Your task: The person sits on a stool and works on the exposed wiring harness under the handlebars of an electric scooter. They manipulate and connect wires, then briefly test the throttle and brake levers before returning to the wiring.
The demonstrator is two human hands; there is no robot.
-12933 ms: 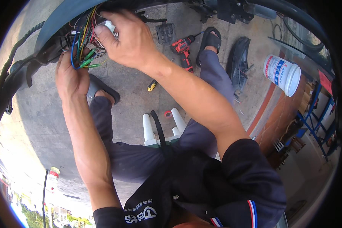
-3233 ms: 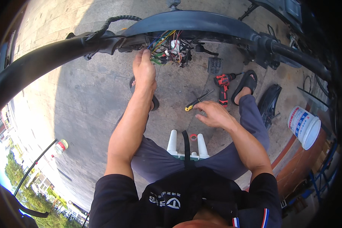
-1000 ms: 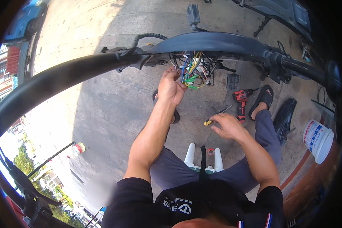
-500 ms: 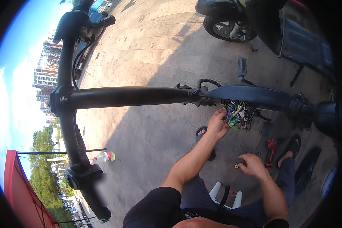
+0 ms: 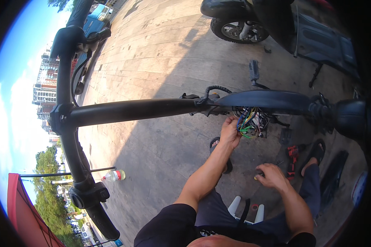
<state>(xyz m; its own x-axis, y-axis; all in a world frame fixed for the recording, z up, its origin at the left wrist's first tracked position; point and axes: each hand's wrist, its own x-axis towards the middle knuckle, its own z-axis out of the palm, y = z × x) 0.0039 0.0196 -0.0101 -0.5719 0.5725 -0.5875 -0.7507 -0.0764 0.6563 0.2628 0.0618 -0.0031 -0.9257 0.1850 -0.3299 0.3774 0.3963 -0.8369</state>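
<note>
Under the dark curved frame (image 5: 268, 98) of a bike hangs a loose bundle of thin colored wires (image 5: 257, 121), with green, blue, yellow, white and black strands. My left hand (image 5: 231, 131) pinches wires at the bundle's left side, next to the green connectors. Lower right, above the ground, my right hand (image 5: 272, 176) curls around a small black-and-yellow object (image 5: 257, 176). My fingers cover most of that object, so its kind is unclear. A red-and-black cordless drill (image 5: 292, 158) lies on the ground just right of that hand.
The bike's handlebar (image 5: 66, 82) and long black tube (image 5: 136, 113) cross the left side. A pedal (image 5: 254, 70) sticks out beyond the frame. A parked scooter (image 5: 243, 29) stands at the far right. A bottle (image 5: 114, 175) lies left; a white stool (image 5: 233, 205) is between my legs.
The whole view has shifted slightly, so the bike and scooter appear further left. My left hand stays at the wires; my right hand keeps its curled grip, turned slightly over the small object.
</note>
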